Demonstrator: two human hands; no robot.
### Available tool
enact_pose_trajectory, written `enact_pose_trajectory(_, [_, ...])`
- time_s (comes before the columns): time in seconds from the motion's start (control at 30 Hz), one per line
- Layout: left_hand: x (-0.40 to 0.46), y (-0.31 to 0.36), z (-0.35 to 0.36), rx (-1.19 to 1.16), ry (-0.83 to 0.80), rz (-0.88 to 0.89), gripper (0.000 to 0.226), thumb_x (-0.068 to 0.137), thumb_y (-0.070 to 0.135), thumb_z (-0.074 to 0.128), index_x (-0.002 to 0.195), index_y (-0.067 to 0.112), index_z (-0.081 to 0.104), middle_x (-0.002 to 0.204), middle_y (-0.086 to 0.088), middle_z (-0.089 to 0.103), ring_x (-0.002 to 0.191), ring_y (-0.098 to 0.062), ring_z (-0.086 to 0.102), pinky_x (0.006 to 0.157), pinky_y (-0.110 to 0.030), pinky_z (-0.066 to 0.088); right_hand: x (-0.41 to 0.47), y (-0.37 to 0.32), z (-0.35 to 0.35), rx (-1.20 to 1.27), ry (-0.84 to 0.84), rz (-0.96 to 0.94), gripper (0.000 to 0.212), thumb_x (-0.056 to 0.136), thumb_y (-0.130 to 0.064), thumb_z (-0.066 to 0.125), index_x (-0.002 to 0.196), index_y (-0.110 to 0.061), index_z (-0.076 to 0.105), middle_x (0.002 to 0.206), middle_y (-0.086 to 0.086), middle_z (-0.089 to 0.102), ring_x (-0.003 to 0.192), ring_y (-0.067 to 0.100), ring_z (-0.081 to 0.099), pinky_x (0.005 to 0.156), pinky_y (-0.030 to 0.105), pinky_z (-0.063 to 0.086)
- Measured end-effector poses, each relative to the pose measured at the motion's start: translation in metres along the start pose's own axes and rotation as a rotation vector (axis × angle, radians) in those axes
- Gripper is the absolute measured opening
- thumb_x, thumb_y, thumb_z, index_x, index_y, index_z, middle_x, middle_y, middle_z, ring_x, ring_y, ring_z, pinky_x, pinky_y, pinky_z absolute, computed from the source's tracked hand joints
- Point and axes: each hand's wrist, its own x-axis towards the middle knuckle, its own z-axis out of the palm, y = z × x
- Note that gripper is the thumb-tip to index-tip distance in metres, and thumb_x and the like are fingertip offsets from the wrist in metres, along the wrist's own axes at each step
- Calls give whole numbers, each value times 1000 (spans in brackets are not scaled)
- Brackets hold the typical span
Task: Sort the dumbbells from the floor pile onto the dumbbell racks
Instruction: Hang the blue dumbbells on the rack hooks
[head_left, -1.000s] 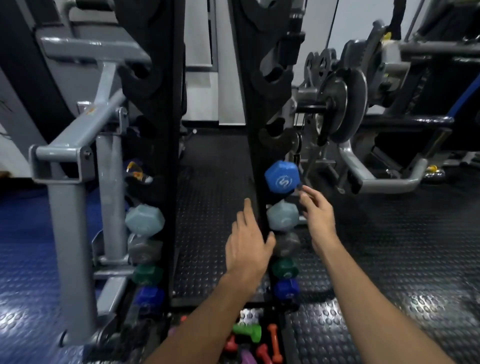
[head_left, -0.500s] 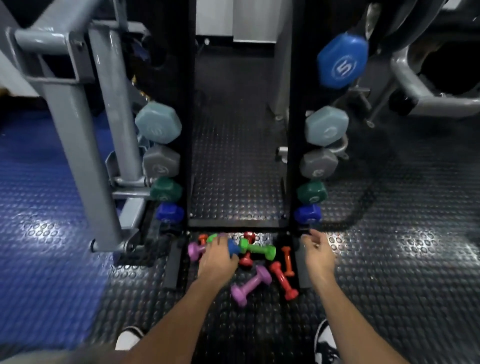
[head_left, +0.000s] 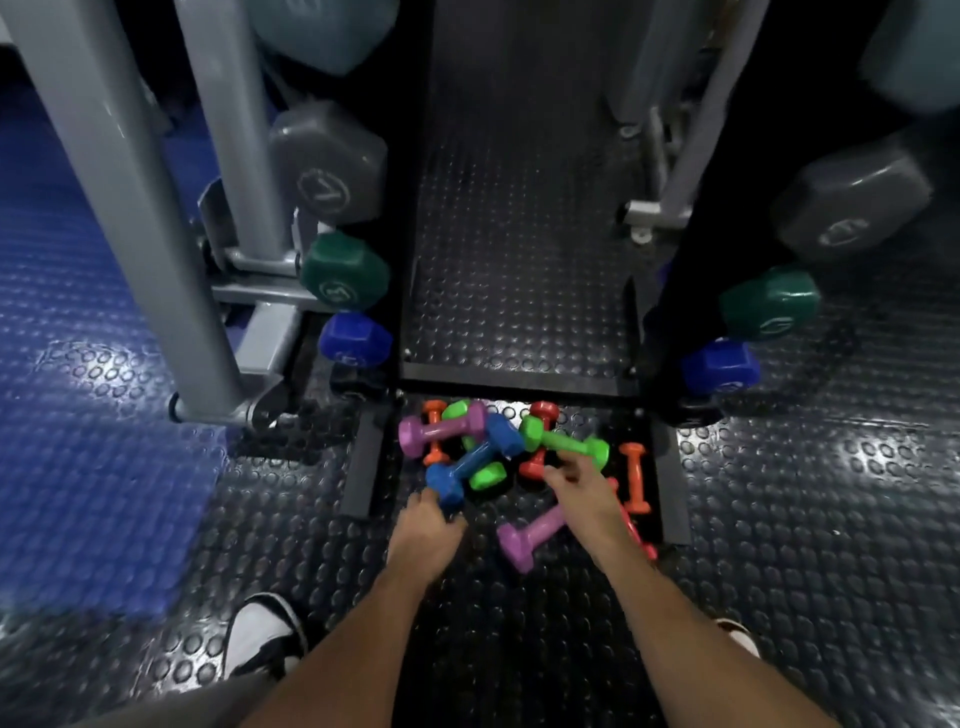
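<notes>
A pile of small coloured dumbbells lies on the black studded floor between two racks. My left hand (head_left: 427, 530) grips the near head of a blue dumbbell (head_left: 475, 457) that lies slanted on top of the pile. My right hand (head_left: 582, 488) reaches in with spread fingers that touch the handle of a green dumbbell (head_left: 569, 444). Around them lie a purple dumbbell (head_left: 441, 428), a second purple one (head_left: 530, 535), a red one (head_left: 540, 441) and an orange one (head_left: 635, 478). The left rack (head_left: 387, 234) and the right rack (head_left: 670, 291) hold larger dumbbells.
The left rack carries grey (head_left: 327, 166), dark green (head_left: 345, 273) and blue (head_left: 356, 340) hex dumbbells; the right rack carries the same three colours (head_left: 852, 200). A grey machine post (head_left: 135, 218) stands at left. My shoes (head_left: 262, 642) stand behind the pile. Blue flooring lies at left.
The view has dropped and closed in on the floor pile. Both hands came down from the rack; the left one took hold of the blue dumbbell's end, the right one reached the green dumbbell.
</notes>
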Motion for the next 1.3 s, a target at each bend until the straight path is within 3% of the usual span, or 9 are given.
enact_pose_trajectory(0.17, [47,-13,12,-188,39,-88,51,92,38,67,134,13,53,125,-11,63,109,-29,64,85,-34,49,36,-6,39,-81,-16,-69,43,99,-34,66,140,-24,59,114,-5,66,99,13,63,86,30,46])
enact_pose_trajectory(0.23, [60,-16,15,-279,49,-135,48,94,35,67,133,11,53,123,-11,64,107,-28,63,83,-31,46,50,-5,51,-124,-7,-119,44,96,-38,68,138,-27,59,125,1,65,103,16,63,94,33,50])
enact_pose_trajectory(0.43, [92,-25,32,-560,67,-307,56,83,43,72,121,3,65,105,-11,69,87,-25,62,74,-32,46,71,-10,67,-254,11,-162,58,94,-45,69,146,-30,51,123,-3,41,105,19,56,95,28,41])
enact_pose_trajectory(0.6, [108,-28,51,-747,19,-332,43,91,38,71,122,9,64,110,-12,71,96,-28,68,83,-39,53,89,-13,71,-308,3,-218,66,89,-40,77,148,-27,52,131,5,47,115,27,61,99,29,45])
enact_pose_trajectory(0.73, [113,-21,54,-841,44,-346,28,97,35,68,111,12,61,107,-12,70,88,-24,65,68,-34,51,98,-13,64,-420,-109,-266,75,89,-32,78,156,-30,43,142,7,54,122,26,60,102,31,46])
enact_pose_trajectory(0.83, [118,-20,55,-835,94,-376,25,97,28,68,109,8,61,104,-13,69,89,-28,69,77,-40,59,105,-13,63,-414,-144,-263,69,89,-25,77,151,-30,49,138,6,62,117,24,62,94,24,41])
enact_pose_trajectory(0.97, [118,-24,60,-927,136,-362,14,98,21,68,101,10,59,89,-8,67,80,-25,67,84,-47,60,110,-18,61,-424,-175,-267,64,83,-20,81,142,-29,56,129,8,64,109,25,64,93,30,48])
enact_pose_trajectory(1.2, [101,-25,54,-1095,163,-300,19,99,18,66,115,9,60,101,-7,69,89,-20,67,83,-38,57,94,-29,44,-406,-217,-303,63,76,-23,87,130,-35,56,121,1,58,103,16,62,86,29,48])
enact_pose_trajectory(1.3, [85,-24,42,-1137,164,-280,16,100,18,65,113,9,61,100,-6,69,88,-19,67,86,-39,56,79,-43,36,-397,-247,-302,70,76,-30,89,137,-33,55,125,1,56,108,17,61,94,32,49])
